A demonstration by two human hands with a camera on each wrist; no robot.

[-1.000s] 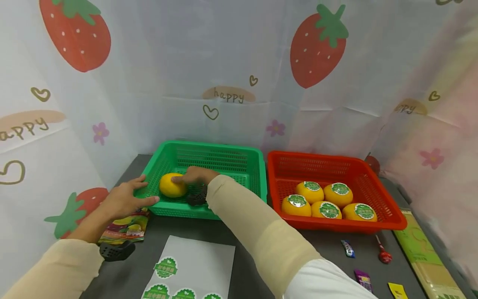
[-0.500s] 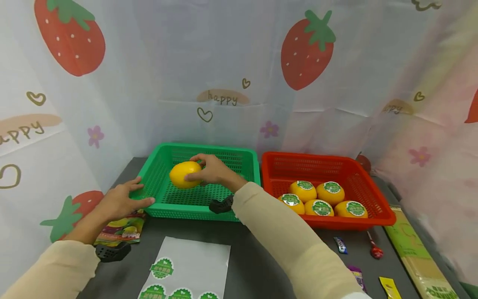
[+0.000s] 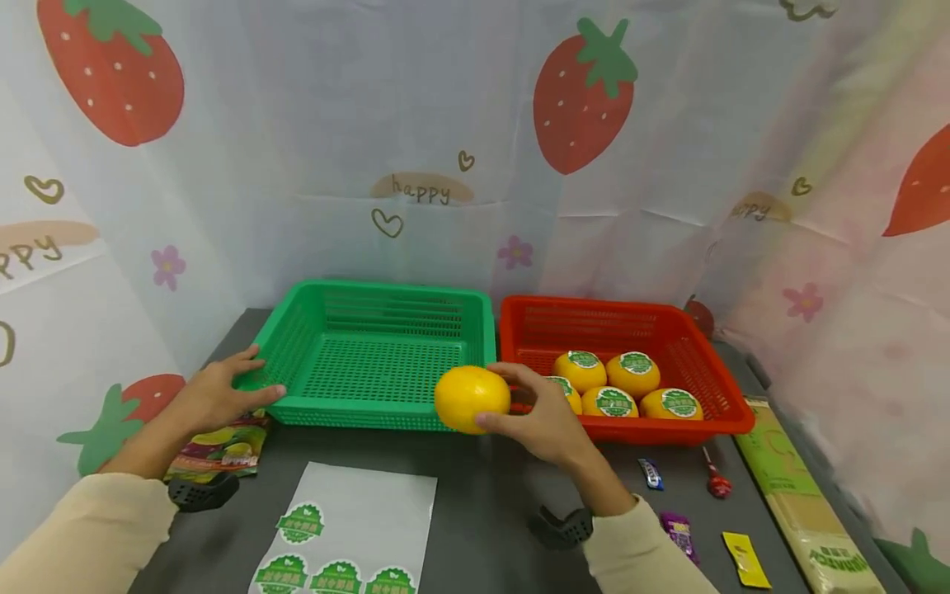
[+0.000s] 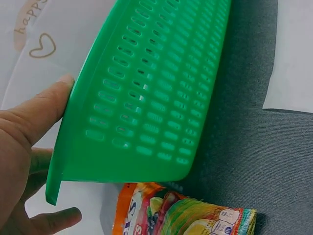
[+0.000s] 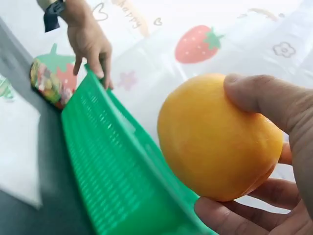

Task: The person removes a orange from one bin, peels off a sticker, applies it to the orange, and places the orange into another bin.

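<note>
My right hand (image 3: 545,412) holds a round yellow-orange orange (image 3: 472,399) between thumb and fingers. It hangs in front of the green basket (image 3: 378,417), near its front right corner. In the right wrist view the orange (image 5: 217,137) shows smooth skin, its far side hidden. My left hand (image 3: 218,392) rests at the green basket's front left corner with its fingers spread and fairly straight. In the left wrist view its thumb (image 4: 46,110) touches the basket's rim. Nothing lies inside the green basket.
Several oranges with green stickers sit in a red basket (image 3: 705,371) on the right. A sticker sheet (image 3: 364,503) lies in front. Around are a colourful packet (image 3: 223,450), a lollipop (image 3: 717,483), small candies (image 3: 745,561) and a long green pack (image 3: 805,503). A printed curtain (image 3: 326,124) hangs behind.
My right hand has lifted the orange out of the green basket and carried it right, past the front rim. The left hand has stayed at the basket's corner. The head view has shifted slightly right.
</note>
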